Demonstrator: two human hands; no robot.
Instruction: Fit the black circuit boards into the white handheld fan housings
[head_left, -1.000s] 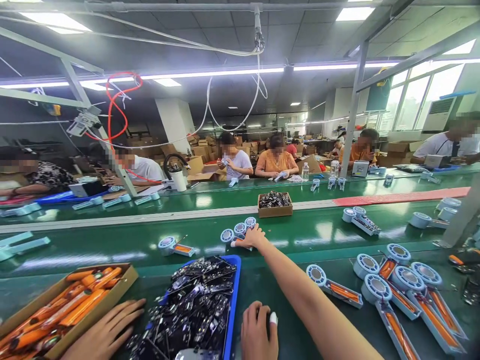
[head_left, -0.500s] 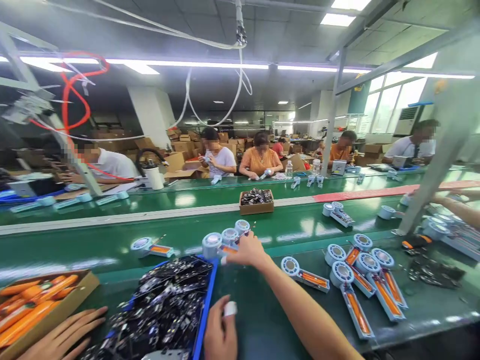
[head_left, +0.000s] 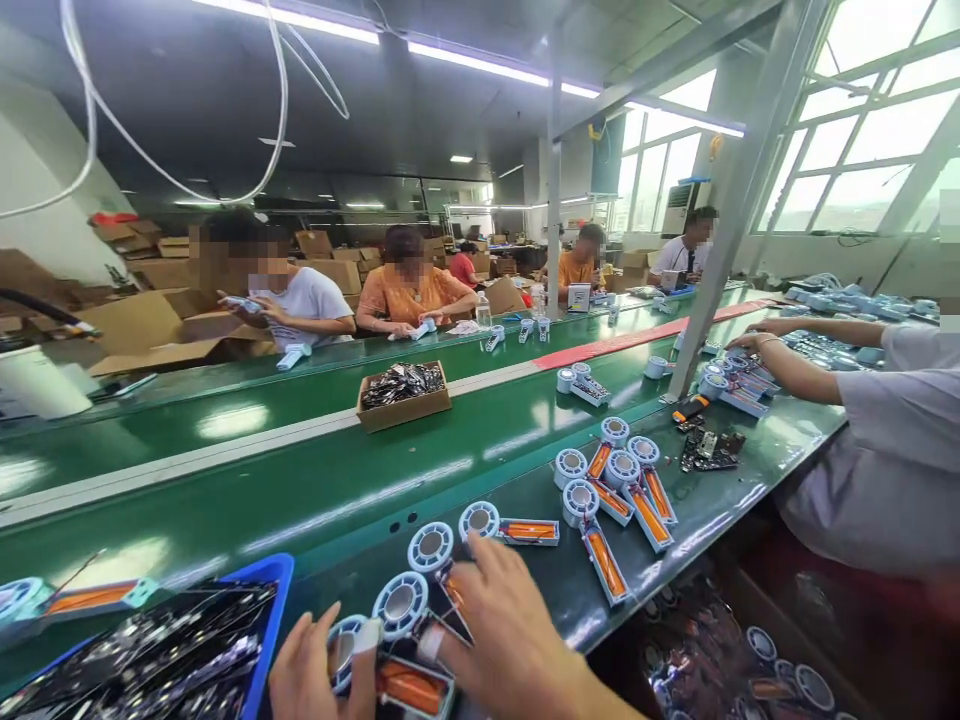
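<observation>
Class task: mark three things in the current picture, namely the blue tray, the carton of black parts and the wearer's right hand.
Blue tray (head_left: 278, 596): head view, on its right-hand edge.
Carton (head_left: 409, 409): head view, on its front wall.
Right hand (head_left: 504, 612): head view, on the back of the hand.

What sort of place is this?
Probably a factory floor for assembling small electronics. Signs: the long green work surface with people seated along its far side, the many alike light-blue housings with orange parts, and a blue tray heaped with dark, circuit-board-like pieces.
</observation>
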